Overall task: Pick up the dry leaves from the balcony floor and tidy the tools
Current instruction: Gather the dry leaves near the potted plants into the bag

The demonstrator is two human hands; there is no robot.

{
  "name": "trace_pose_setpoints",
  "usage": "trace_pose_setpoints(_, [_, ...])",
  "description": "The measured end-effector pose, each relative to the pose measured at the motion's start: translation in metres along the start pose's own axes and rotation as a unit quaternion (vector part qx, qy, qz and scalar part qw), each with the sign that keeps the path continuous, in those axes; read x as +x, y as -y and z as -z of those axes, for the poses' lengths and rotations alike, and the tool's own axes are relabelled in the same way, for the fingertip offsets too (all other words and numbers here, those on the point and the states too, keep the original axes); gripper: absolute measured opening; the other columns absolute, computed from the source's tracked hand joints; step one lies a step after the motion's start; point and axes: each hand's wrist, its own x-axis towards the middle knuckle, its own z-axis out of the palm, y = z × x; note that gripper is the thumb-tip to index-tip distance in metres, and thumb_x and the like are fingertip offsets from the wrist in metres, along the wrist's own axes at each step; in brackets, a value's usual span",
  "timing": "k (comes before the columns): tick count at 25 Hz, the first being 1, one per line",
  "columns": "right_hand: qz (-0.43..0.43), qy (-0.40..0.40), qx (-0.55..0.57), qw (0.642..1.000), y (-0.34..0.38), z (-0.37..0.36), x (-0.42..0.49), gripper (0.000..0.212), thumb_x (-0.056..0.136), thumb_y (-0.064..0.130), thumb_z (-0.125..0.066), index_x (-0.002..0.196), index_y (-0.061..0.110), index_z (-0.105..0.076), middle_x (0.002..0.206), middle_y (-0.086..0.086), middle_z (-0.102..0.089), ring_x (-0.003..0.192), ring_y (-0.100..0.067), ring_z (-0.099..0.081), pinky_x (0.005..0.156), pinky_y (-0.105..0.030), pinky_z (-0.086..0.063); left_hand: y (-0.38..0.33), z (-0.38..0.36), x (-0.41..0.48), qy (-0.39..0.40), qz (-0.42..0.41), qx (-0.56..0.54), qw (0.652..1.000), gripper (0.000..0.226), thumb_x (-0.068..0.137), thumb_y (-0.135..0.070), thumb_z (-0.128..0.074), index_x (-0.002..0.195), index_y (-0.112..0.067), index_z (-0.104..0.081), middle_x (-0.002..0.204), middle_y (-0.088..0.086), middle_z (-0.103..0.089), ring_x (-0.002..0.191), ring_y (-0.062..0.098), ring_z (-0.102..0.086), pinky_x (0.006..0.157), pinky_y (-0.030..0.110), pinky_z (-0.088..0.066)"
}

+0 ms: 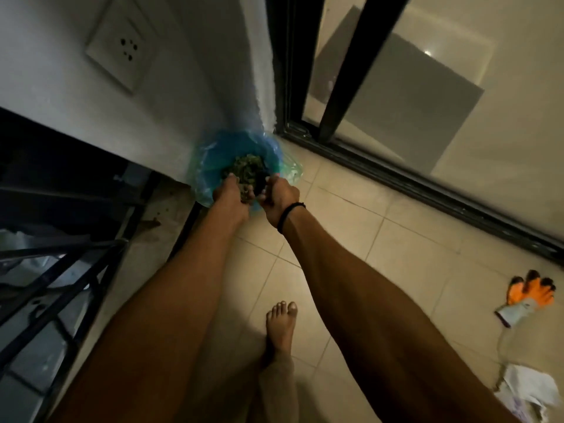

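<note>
A blue plastic bag [213, 154] stands open on the tiled floor in the corner by the white wall. Inside it lies a heap of dry leaves [247, 169]. Both my arms reach out to the bag's mouth. My left hand [230, 192] and my right hand [279, 193] are cupped together around a clump of leaves just above the bag's near rim. The fingertips are hidden in the leaves. A black band circles my right wrist.
An orange and grey work glove [526, 296] lies on the floor at the right. Crumpled white paper [526, 392] sits at the bottom right. A black railing [61, 264] runs along the left, a sliding door frame [427, 190] behind the bag. My bare foot [280, 328] stands on the tiles.
</note>
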Motion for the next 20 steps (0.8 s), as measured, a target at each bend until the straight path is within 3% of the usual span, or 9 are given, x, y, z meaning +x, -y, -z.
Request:
trace_pose_setpoints(1, [-0.013,0.029,0.034,0.999,-0.001,-0.013,0.011,0.042,0.098,0.042,-0.049,0.12,0.007,-0.059,0.084,-0.009,-0.063,0.067,-0.019,-0.066,0.053,-0.027,-0.054,-0.007,0.002,0.012,0.015,-0.003,-0.023,1.0,0.029,0.105,-0.032,-0.043,0.121,-0.012,-0.057,0.109,0.014,-0.067,0.087,0.025,-0.067,0.059,0.031,-0.055])
trace_pose_setpoints(3, [-0.05,0.093,0.101,0.989,-0.002,-0.031,0.028,0.063,0.091,0.064,-0.041,0.124,0.013,-0.059,0.113,-0.014,-0.066,0.104,-0.03,-0.062,0.076,-0.04,-0.056,-0.016,0.008,0.032,0.043,0.01,-0.055,0.997,0.045,0.106,-0.041,-0.033,0.136,-0.015,-0.054,0.128,0.011,-0.063,0.113,0.028,-0.061,0.082,0.036,-0.055])
trace_pose_setpoints(6, [-0.071,0.141,0.15,0.976,0.0,-0.035,0.031,0.067,0.09,0.063,-0.037,0.129,0.011,-0.054,0.122,-0.017,-0.059,0.11,-0.034,-0.054,0.083,-0.046,-0.051,-0.024,0.016,0.038,0.03,0.034,-0.091,0.995,0.058,0.105,-0.054,-0.026,0.151,-0.022,-0.039,0.154,0.006,-0.042,0.139,0.029,-0.042,0.116,0.044,-0.034])
trace_pose_setpoints(9, [-0.083,0.142,0.15,0.975,-0.002,-0.028,0.028,0.064,0.095,0.054,-0.033,0.138,0.009,-0.045,0.138,-0.02,-0.05,0.12,-0.033,-0.051,0.098,-0.046,-0.046,-0.027,0.019,0.03,0.028,0.035,-0.107,0.993,0.064,0.104,-0.059,-0.019,0.157,-0.023,-0.028,0.163,0.005,-0.028,0.149,0.031,-0.027,0.122,0.047,-0.021])
trace_pose_setpoints(12, [-0.086,0.105,0.124,0.983,-0.002,-0.018,0.02,0.056,0.102,0.038,-0.036,0.145,0.004,-0.038,0.143,-0.019,-0.047,0.132,-0.031,-0.045,0.111,-0.041,-0.038,-0.021,0.017,0.017,0.045,0.039,-0.124,0.99,0.067,0.104,-0.059,-0.021,0.155,-0.016,-0.031,0.159,0.013,-0.033,0.145,0.034,-0.033,0.118,0.045,-0.028])
trace_pose_setpoints(16, [-0.06,0.088,0.162,0.981,0.009,0.005,-0.001,0.028,0.1,0.017,-0.039,0.111,0.004,-0.061,0.106,-0.013,-0.068,0.1,-0.023,-0.065,0.091,-0.031,-0.053,-0.003,0.0,-0.015,0.03,0.0,-0.123,0.992,0.059,0.105,-0.054,-0.031,0.125,-0.006,-0.06,0.117,0.014,-0.066,0.097,0.023,-0.065,0.082,0.03,-0.054])
trace_pose_setpoints(20, [-0.059,0.074,0.219,0.971,0.028,0.053,-0.036,0.024,0.094,0.013,-0.041,0.086,0.007,-0.063,0.073,-0.006,-0.07,0.078,-0.018,-0.064,0.075,-0.027,-0.053,0.031,-0.029,-0.062,0.015,-0.024,-0.058,0.998,0.051,0.105,-0.052,-0.036,0.092,-0.011,-0.063,0.067,0.001,-0.063,0.057,0.011,-0.057,0.055,0.02,-0.048])
